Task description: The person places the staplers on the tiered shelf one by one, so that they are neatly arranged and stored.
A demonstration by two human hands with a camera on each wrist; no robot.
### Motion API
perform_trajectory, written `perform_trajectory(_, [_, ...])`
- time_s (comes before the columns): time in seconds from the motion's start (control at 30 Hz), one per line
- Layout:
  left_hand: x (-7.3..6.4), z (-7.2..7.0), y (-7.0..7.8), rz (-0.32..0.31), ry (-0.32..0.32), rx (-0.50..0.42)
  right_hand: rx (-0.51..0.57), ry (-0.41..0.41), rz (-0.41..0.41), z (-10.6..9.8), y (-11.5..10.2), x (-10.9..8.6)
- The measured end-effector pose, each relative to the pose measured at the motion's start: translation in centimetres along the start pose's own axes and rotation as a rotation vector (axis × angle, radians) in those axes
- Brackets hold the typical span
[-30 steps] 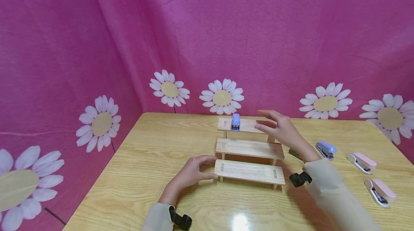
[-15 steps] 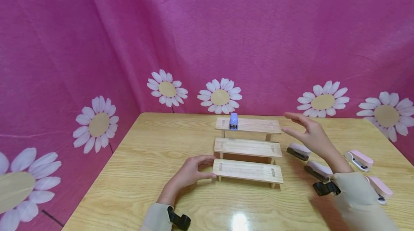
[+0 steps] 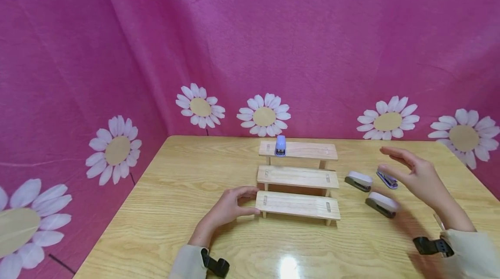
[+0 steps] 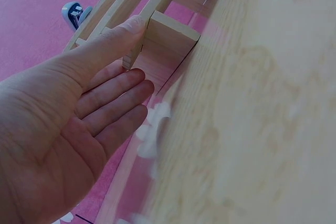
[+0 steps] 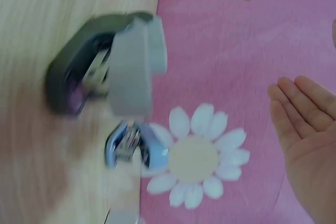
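Observation:
A three-step wooden stand occupies the middle of the table. My left hand grips the left end of its lowest step, thumb at the front corner and index finger at the back one; the left wrist view shows the thumb against the wood. On the top step, toward the left, sits a lavender-blue stapler. My right hand holds nothing, fingers extended and thumb apart, over a second blue stapler that it partly overlaps. Two staplers with pale tops and dark bases, one farther back and one nearer, lie beside it.
The right forearm largely hides the table's right side, where a small pale edge shows beside the wrist. A pink cloth with white flowers hangs behind and left of the wooden table.
My right hand has moved from the top step out to the right, above the loose staplers. The pink staplers at the right are now covered by that arm. My left hand stays at the lowest step.

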State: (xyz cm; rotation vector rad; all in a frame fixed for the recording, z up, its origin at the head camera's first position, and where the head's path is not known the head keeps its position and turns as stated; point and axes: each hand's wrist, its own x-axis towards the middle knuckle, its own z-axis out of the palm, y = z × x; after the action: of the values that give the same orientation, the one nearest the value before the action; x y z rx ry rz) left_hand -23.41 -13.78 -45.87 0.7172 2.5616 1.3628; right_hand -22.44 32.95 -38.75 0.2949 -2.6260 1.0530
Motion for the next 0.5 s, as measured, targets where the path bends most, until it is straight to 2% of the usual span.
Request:
perform_trajectory(0.17, [0.0,0.1,0.0,-0.002,0.002,0.007,-0.005,-0.037,0.087,-1.3,1.6,-1.5])
perform_trajectory(0.37, [0.1,0.1,0.0,0.000,-0.004,0.007,-0.032,-0.007,0.044,-2.5,3.9,-3.5])
perform_trajectory(0.5, [0.1,0.0,-0.1,-0.001,0.000,0.010,-0.030,-0.021,0.084,-2.9,5.5,-4.7])
